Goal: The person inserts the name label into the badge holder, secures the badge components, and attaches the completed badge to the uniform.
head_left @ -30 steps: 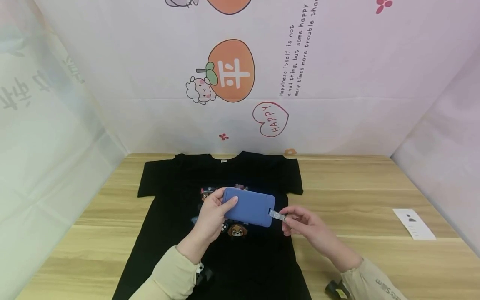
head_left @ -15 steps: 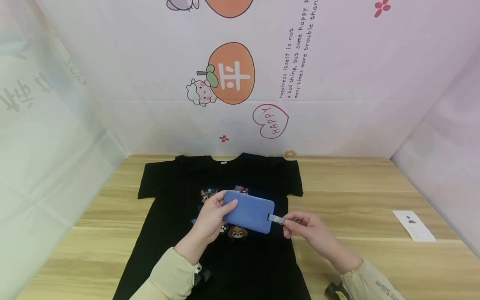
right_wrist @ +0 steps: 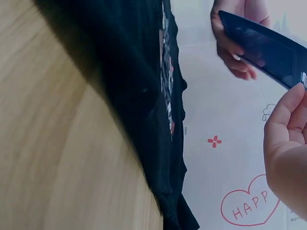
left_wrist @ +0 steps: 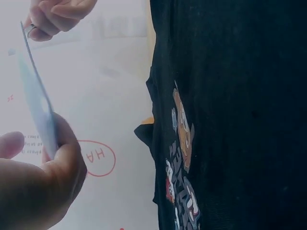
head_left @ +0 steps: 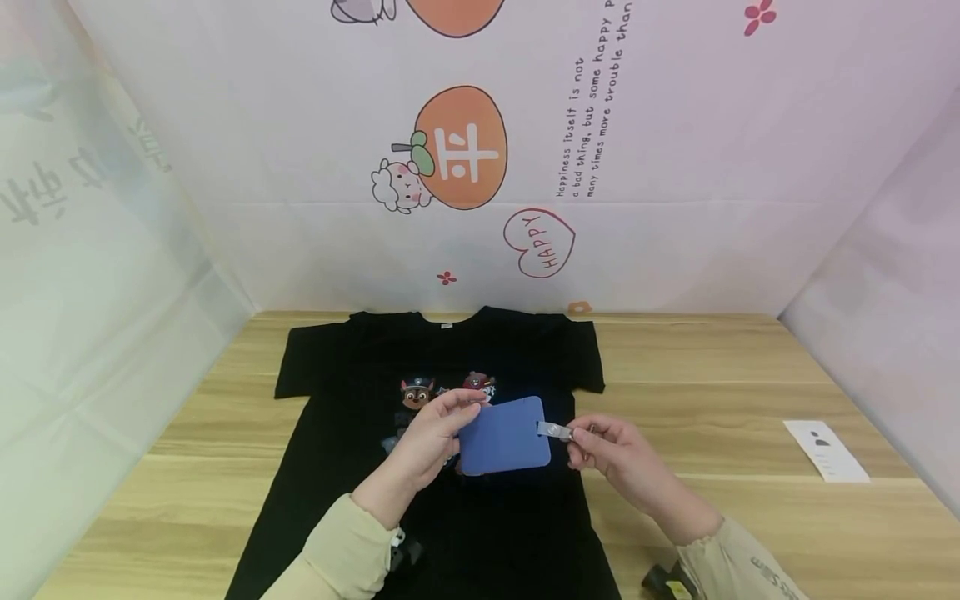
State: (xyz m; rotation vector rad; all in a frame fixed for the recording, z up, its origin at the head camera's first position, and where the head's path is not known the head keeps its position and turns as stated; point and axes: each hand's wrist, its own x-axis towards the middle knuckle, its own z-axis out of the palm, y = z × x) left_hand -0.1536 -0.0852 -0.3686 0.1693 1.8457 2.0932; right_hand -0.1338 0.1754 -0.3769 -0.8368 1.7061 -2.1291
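A blue badge holder (head_left: 504,437) hangs between both hands above a black T-shirt (head_left: 517,533). My left hand (head_left: 431,437) holds its left end with the fingers. In the left wrist view the left thumb (left_wrist: 10,144) stands off the holder's face. My right hand (head_left: 611,450) pinches the badge clip (head_left: 555,431), whose strap passes through the slot at the holder's right end. From the right wrist the holder (right_wrist: 264,48) looks dark and glossy, with left fingers (right_wrist: 235,57) behind its lower edge.
The T-shirt lies flat, with cartoon dogs printed on its chest. A white card (head_left: 827,451) with a small portrait icon lies at the right of the wooden table (head_left: 697,375). White printed sheets (head_left: 315,167) wall in the back and sides.
The holder has turned in the hands: its right end has swung up, its left end down. The left thumb has slid from its face to the corner. The right hand keeps its pinch.
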